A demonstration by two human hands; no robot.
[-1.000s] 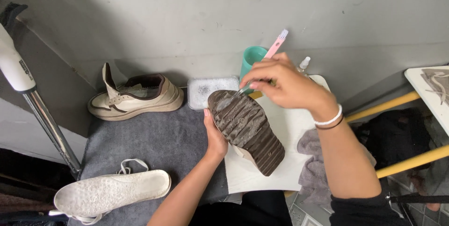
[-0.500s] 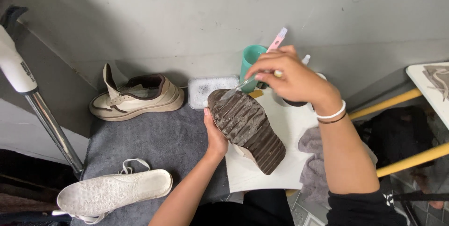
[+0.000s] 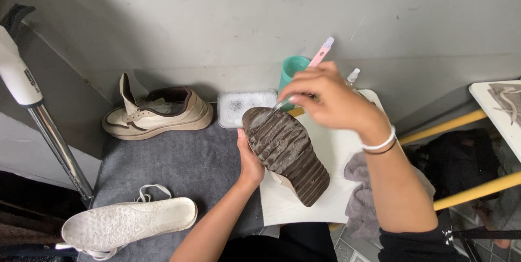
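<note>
So the shoe (image 3: 286, 153) is flipped sole-up over a white sheet (image 3: 336, 148), and that sole is dark brown rubber with chunky wavy ridges, shiny and wet with pale suds near the toe end. The left hand (image 3: 248, 161) cups it from the side, fingers wrapped under the edge with just the thumb showing. The right hand (image 3: 325, 99) is closed around a pink brush (image 3: 320, 56), pinching it down low, and the pale working tip sits right on the toe of the sole. Compared with half a second ago the hand has slid a bit left and lower, so the brush now meets the sole instead of hanging above it; the shoe itself hasn't really budged. Behind it there's a teal cup (image 3: 292, 69) and a clear tray of foamy water (image 3: 244, 107). On the fuzzy grey mat (image 3: 179, 170) sit the matching cream shoe (image 3: 157, 115) upright and a pale bumpy insole (image 3: 127, 227), with a crumpled grey cloth (image 3: 358, 197) off to the right.
</note>
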